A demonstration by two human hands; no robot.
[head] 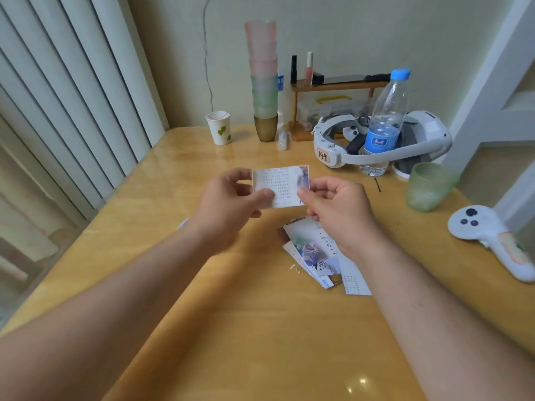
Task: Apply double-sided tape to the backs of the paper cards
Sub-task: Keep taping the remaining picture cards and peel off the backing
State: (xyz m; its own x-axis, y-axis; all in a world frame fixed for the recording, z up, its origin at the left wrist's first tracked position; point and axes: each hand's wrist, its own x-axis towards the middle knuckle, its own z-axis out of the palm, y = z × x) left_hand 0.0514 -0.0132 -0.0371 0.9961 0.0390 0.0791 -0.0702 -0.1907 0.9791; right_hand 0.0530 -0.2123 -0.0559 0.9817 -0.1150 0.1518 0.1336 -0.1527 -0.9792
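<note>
A small paper card [282,180] with printed text and a bluish picture is held up above the table. My left hand [228,202] pinches its left edge between thumb and fingers. My right hand [337,208] pinches its lower right edge. Beneath my right wrist a loose pile of more cards [314,254] lies on the wooden table [231,328]. I see no roll of tape.
At the back stand a paper cup [219,127], a tall stack of plastic cups [264,82], a small wooden shelf [335,88], a water bottle [386,120] and a white headset [382,140]. A green cup [427,186] and a white controller [492,238] lie at the right.
</note>
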